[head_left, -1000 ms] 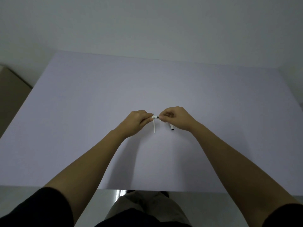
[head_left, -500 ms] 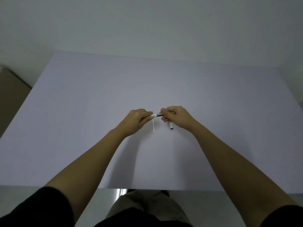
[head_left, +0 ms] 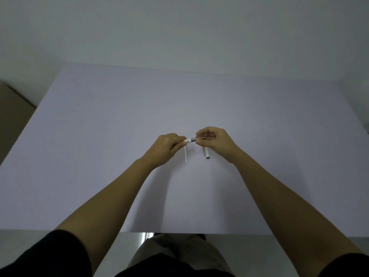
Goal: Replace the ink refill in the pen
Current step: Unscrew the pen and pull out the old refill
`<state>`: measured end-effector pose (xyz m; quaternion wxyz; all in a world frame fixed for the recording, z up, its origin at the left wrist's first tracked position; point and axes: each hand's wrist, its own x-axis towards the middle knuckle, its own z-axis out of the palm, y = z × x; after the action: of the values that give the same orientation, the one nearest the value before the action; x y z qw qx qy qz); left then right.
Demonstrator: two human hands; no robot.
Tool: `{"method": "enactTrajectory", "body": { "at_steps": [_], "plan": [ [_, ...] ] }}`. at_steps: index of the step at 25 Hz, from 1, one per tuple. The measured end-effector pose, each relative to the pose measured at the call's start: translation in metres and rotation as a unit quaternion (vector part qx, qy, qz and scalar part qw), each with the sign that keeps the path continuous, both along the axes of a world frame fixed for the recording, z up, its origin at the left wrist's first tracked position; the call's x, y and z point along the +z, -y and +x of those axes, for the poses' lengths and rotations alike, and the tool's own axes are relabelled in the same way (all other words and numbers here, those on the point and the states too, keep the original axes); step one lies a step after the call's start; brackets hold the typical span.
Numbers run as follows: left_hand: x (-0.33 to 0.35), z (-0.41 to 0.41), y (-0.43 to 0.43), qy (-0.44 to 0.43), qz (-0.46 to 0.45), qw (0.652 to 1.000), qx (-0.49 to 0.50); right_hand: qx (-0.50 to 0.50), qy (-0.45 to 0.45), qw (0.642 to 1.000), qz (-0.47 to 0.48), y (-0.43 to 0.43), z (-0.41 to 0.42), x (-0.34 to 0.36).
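Above the table (head_left: 99,156), both hands pinch the pen (head_left: 192,140): left hand (head_left: 166,149), right hand (head_left: 215,141).

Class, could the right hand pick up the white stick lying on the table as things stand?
Probably not yet: the right hand is busy pinching the refill. The white stick itself lies uncovered on the table.

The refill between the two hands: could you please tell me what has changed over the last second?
The right hand has drawn away to the right, pulling the thin refill out of the pen barrel, so a dark length now shows. The left hand keeps its grip on the barrel. The white tube and the capped piece lie unmoved on the table.
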<state>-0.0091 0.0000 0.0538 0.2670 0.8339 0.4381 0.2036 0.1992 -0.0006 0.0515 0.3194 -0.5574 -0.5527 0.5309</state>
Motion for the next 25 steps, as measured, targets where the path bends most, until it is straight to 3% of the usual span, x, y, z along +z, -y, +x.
{"method": "enactTrajectory", "body": {
  "at_steps": [5, 14, 17, 19, 21, 25],
  "plan": [
    [0.002, 0.003, -0.002, 0.001, 0.002, 1.0, -0.003, -0.002, 0.03, 0.999, -0.03, -0.003, 0.0, 0.0],
    [0.0, 0.001, -0.004, 0.012, 0.006, 1.0, 0.003, -0.012, -0.03, 0.999, -0.044, -0.004, 0.001, 0.0],
    [-0.008, 0.002, -0.003, 0.034, -0.039, 0.998, 0.039, -0.075, -0.101, 0.989, -0.072, -0.004, 0.0, -0.003],
    [-0.011, 0.005, 0.001, 0.1, -0.107, 0.985, 0.087, -0.098, -0.133, 0.984, -0.071, -0.005, -0.001, -0.003],
    [-0.015, 0.01, 0.007, 0.159, -0.163, 0.967, 0.111, -0.097, -0.134, 0.985, -0.056, -0.008, -0.003, -0.002],
    [-0.024, 0.019, 0.01, 0.194, -0.184, 0.955, 0.127, -0.115, -0.141, 0.983, -0.035, -0.016, -0.003, 0.001]
  ]
}}
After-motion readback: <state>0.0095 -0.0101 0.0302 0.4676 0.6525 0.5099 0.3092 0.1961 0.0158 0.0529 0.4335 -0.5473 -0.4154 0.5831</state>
